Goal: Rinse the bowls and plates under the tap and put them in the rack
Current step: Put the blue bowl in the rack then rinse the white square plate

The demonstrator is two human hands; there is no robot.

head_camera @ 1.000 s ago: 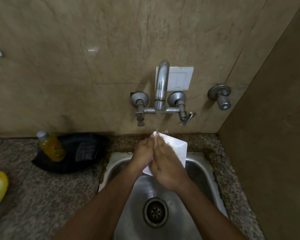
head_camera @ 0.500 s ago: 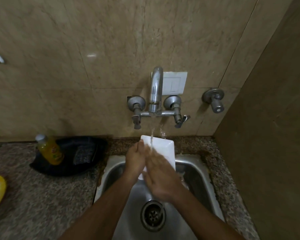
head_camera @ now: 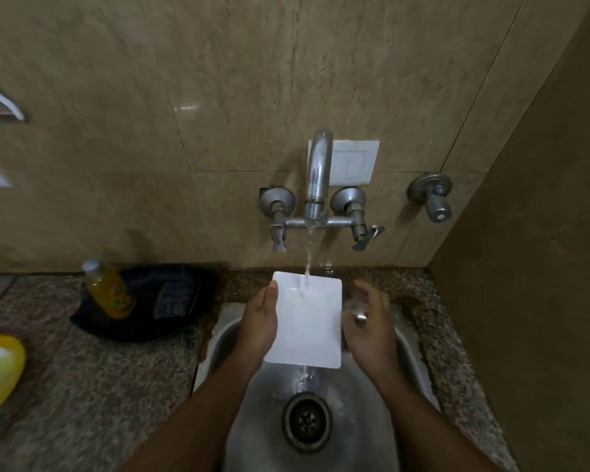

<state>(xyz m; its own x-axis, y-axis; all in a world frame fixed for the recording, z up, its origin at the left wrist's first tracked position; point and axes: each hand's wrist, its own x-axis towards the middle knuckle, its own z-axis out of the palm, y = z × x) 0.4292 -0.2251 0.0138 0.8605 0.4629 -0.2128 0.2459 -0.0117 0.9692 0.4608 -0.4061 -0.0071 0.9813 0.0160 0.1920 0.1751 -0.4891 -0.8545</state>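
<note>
I count one white rectangular plate (head_camera: 305, 321), held tilted over the round steel sink (head_camera: 407, 349) under one running chrome tap (head_camera: 317, 172). My left hand (head_camera: 259, 323) grips its left edge; my right hand (head_camera: 368, 321) hovers beside it, fingers relaxed, holding nothing. One yellow bottle (head_camera: 108, 289) stands on the speckled desk (head_camera: 92, 386).

There were two hands (head_camera: 259, 321), one white plate (head_camera: 305, 321), one tap (head_camera: 315, 178), one sink (head_camera: 321, 437), one yellow bottle (head_camera: 108, 289), one yellow dish (head_camera: 0, 369)
</note>
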